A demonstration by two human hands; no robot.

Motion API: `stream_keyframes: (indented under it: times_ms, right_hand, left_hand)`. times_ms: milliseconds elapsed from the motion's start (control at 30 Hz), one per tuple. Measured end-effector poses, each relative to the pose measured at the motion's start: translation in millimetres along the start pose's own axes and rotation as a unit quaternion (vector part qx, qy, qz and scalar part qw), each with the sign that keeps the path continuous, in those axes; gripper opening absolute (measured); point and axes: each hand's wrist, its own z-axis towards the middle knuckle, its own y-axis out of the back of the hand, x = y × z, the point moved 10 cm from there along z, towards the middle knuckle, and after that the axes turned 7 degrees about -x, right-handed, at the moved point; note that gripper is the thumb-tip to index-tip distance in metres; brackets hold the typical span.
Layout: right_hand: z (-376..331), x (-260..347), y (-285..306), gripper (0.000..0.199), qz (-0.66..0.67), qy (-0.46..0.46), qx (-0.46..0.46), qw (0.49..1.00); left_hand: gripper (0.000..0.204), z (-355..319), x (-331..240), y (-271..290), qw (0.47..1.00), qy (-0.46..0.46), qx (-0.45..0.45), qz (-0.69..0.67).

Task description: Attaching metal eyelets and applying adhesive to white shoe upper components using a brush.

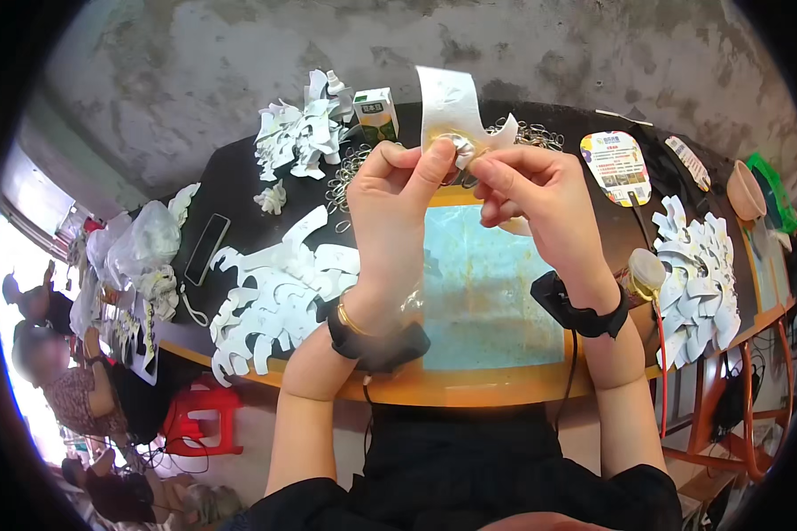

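Raised over the table, a white curved cut piece (449, 96) of sheet material is held between my two hands, with a yellowish stain on its lower part. My left hand (388, 208) is closed on it, thumb pressed against a small crumpled white bit near the stain. Fingers of my right hand (540, 190) pinch its lower right part beside that bit. Whether the crumpled bit belongs to the same piece, I cannot tell. Below my hands lies a pale blue translucent sheet (491, 301). Metal rings (538, 135) lie behind my hands, and more metal rings (341, 181) at their left.
White cut pieces are heaped at left (279, 283), far left (297, 137) and right (695, 279). A phone (208, 250), a carton (376, 115), a hand fan (615, 168) and a lidded jar (646, 270) stand or lie around. A red stool (204, 416) and other people (84, 380) are at left.
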Motion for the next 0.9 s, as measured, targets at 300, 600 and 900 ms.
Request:
stream_keyframes:
  times_ms: [300, 600, 900]
  right_hand:
    - [5, -19, 2, 0.022, 0.105, -0.039, -0.018, 0.993]
    - [5, -14, 1, 0.022, 0.071, 0.016, -0.02, 0.997]
    - [5, -23, 1, 0.022, 0.101, -0.032, -0.035, 0.994]
  left_hand:
    - [0.013, 0, -4, -9, 0.998, -0.051, 0.021, 0.019]
    - [0.018, 3, 17, -10, 0.997, 0.049, 0.053, 0.003]
    - [0.015, 4, 13, -4, 0.999, 0.0, 0.033, 0.03]
